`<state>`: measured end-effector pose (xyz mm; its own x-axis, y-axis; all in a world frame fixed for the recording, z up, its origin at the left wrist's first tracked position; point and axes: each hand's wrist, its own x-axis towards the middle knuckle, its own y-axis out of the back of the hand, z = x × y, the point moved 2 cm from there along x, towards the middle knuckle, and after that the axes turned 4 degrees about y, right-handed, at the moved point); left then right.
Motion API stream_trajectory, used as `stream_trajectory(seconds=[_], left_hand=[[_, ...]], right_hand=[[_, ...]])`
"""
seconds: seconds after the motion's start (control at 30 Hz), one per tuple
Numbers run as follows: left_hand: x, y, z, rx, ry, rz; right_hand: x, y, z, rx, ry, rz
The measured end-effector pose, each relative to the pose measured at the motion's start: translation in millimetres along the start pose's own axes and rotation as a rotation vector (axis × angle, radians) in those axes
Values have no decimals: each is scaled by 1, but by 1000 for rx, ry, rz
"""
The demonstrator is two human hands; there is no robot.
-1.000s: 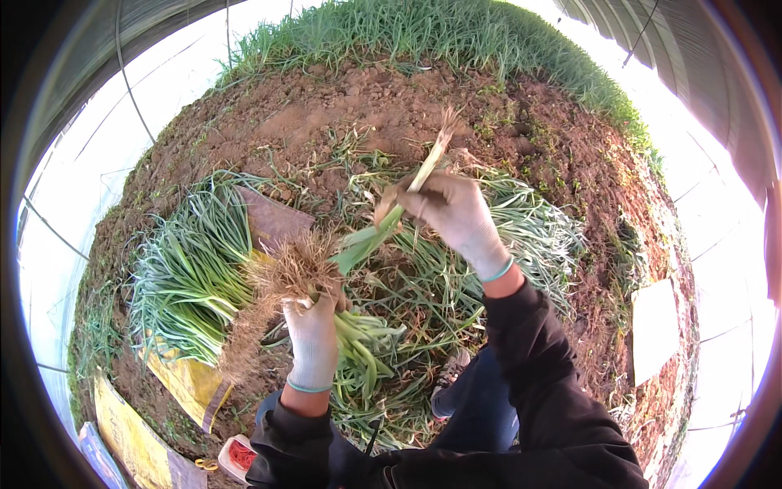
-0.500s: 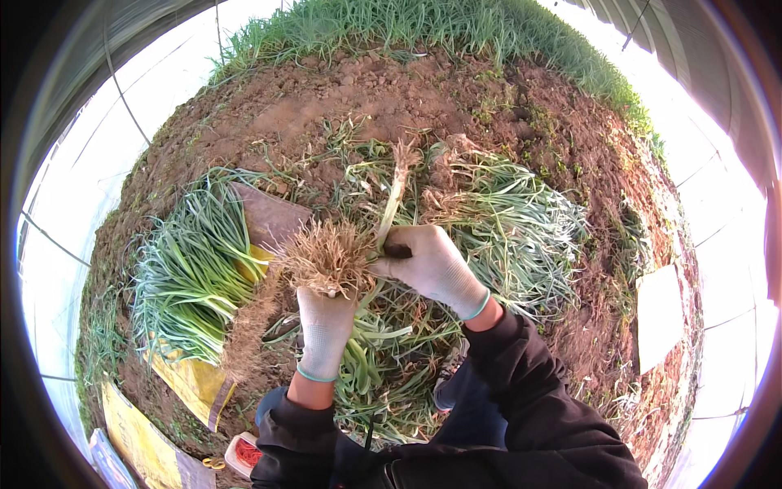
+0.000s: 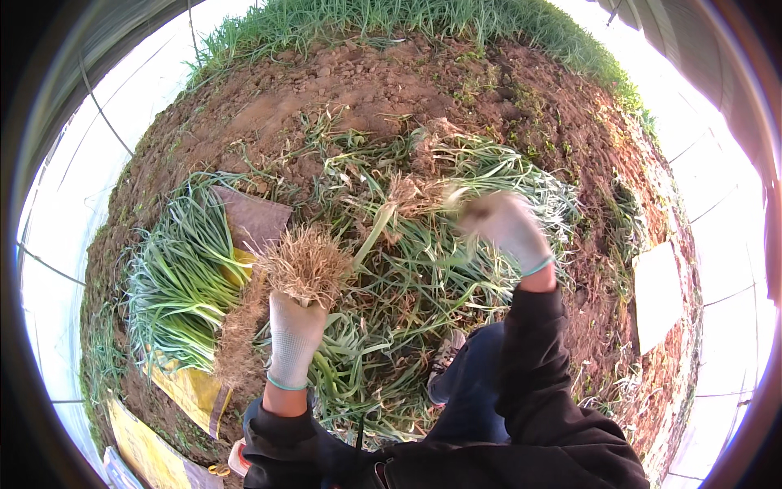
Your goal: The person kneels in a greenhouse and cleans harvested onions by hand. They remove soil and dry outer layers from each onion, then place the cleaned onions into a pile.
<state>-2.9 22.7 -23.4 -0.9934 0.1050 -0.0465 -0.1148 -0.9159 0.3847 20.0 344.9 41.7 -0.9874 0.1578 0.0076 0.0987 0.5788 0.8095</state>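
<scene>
My left hand (image 3: 295, 338), in a white knit glove, is shut around a bunch of green leafy stalks (image 3: 305, 265) held with the tan, hairy roots up. One stalk with a root tuft (image 3: 405, 196) leans out to the right of the bunch. My right hand (image 3: 505, 224), also gloved, is blurred and raised to the right of the bunch, over loose uprooted stalks (image 3: 481, 167) on the soil. The blur hides whether anything is in its fingers.
A neat pile of green stalks (image 3: 175, 281) lies left on a yellow sheet (image 3: 191, 391), by a brown card (image 3: 254, 218). Bare soil (image 3: 326, 90) and a grass strip (image 3: 391, 16) lie ahead. A white flat piece (image 3: 658, 295) is right; my shoe (image 3: 446, 354) below.
My right hand brought a single stalk down to the bunch in my left hand, then swung away to the right. The left hand kept the bunch in about the same place.
</scene>
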Motion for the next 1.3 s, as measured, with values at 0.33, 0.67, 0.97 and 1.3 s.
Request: stream_trajectory(seconds=[0.33,0.67,0.97,1.3], left_hand=[[3,-12,-3,82,-18,-154],[4,-5,-2,-152,133,-189],[0,-2,9,-158,232,-275],[-7,-4,26,-482,181,-375]], right_hand=[[9,-52,-43,89,428,538],[9,-29,43,-363,-155,68],[8,-64,-60,1063,237,-125],[-6,-50,-88,656,160,-127]])
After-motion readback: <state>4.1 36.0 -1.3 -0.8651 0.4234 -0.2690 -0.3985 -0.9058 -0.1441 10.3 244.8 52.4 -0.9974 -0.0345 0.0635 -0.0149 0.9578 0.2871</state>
